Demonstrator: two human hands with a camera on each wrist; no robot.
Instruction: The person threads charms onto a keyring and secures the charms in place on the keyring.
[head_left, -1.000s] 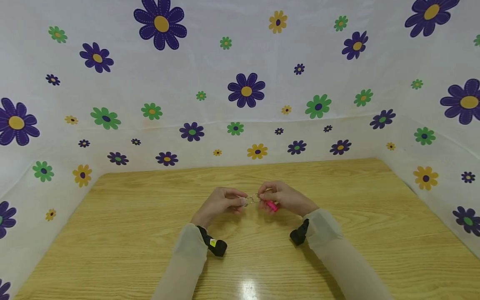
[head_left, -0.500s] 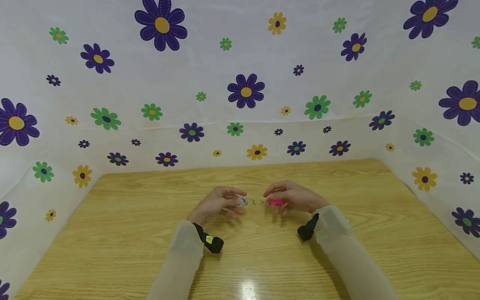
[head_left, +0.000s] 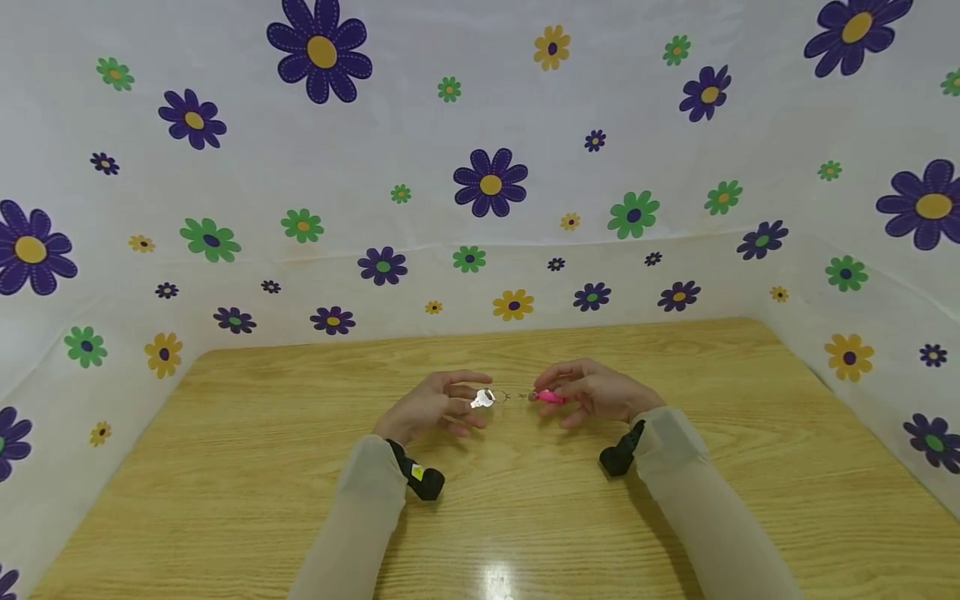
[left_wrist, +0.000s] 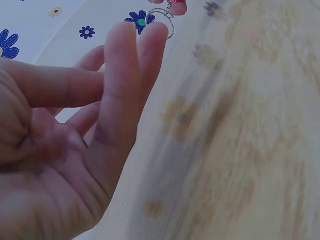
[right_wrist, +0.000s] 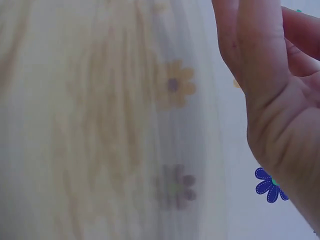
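Note:
In the head view my left hand point(head_left: 431, 406) pinches a small shiny silver key point(head_left: 482, 398) between thumb and fingers. A thin metal ring and chain point(head_left: 506, 397) run from it across to a pink fob point(head_left: 551, 397), which my right hand point(head_left: 600, 392) pinches. The keychain is held roughly level above the tabletop. From the left wrist, the left hand point(left_wrist: 65, 125) shows its thumb and fingers brought together, with the metal key ring point(left_wrist: 172, 26) just past the fingertips. The right wrist view has the right hand point(right_wrist: 280, 85) at its edge, fingertips out of frame.
Below the hands lies a glossy wooden tabletop point(head_left: 495, 508). White cloth point(head_left: 420, 208) printed with purple, green and yellow flowers rises at the back and both sides. Each wrist wears a black camera point(head_left: 429, 483).
My hands have moved slightly apart, the right one more, drawing out the ring and chain. The pink fob has swung from slanting downward to nearly level, and the key now shows plainly.

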